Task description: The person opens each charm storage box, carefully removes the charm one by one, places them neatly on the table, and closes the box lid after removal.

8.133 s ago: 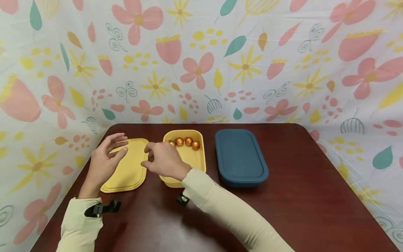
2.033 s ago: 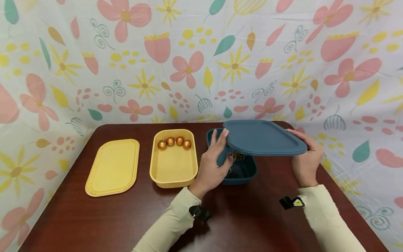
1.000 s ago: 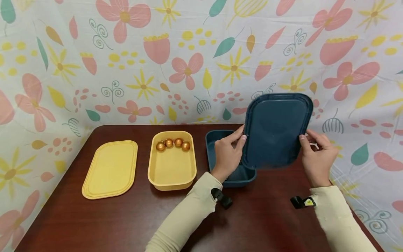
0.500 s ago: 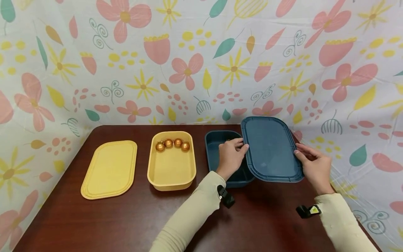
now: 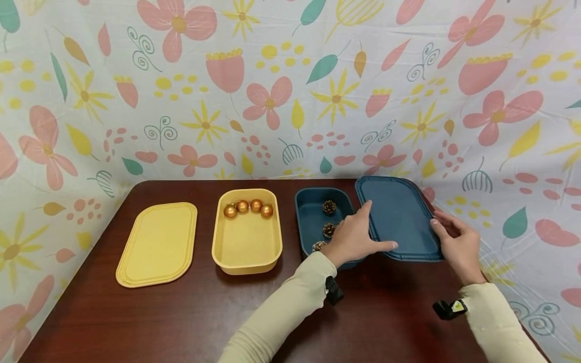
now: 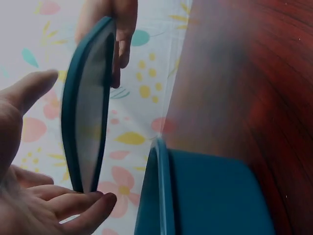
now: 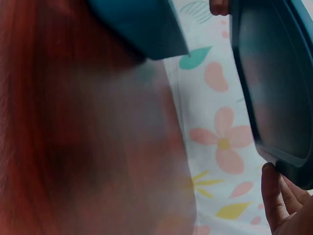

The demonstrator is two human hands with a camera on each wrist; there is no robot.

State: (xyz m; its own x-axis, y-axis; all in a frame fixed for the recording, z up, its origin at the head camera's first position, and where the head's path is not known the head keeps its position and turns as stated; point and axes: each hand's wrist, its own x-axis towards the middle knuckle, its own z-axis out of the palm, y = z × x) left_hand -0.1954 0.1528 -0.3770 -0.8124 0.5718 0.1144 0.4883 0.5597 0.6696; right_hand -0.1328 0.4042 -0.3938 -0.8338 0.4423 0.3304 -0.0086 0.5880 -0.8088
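The blue lid (image 5: 399,217), its ridged side facing up, is held above the table just right of the blue container (image 5: 310,219). My right hand (image 5: 459,248) pinches the lid's right edge between thumb and fingers. Spread out at the lid's left edge is my left hand (image 5: 356,237). In the left wrist view its fingertips touch the lid's lower edge, while the thumb (image 6: 36,88) stands apart. Brown pine cones (image 5: 329,206) lie in a line inside the blue container, whose near right part is hidden behind the left hand.
Left of the blue container stands a yellow container (image 5: 247,247) with several golden balls (image 5: 256,205) along its far end. A yellow lid (image 5: 159,244) lies flat on the dark red table (image 5: 181,322) at the left. Flowered cloth (image 5: 290,101) hangs behind.
The blue lid came off its container, tipped to show its underside, then was lowered to the right. The left hand has loosened its pinch and spread its fingers; the pine cones now show.
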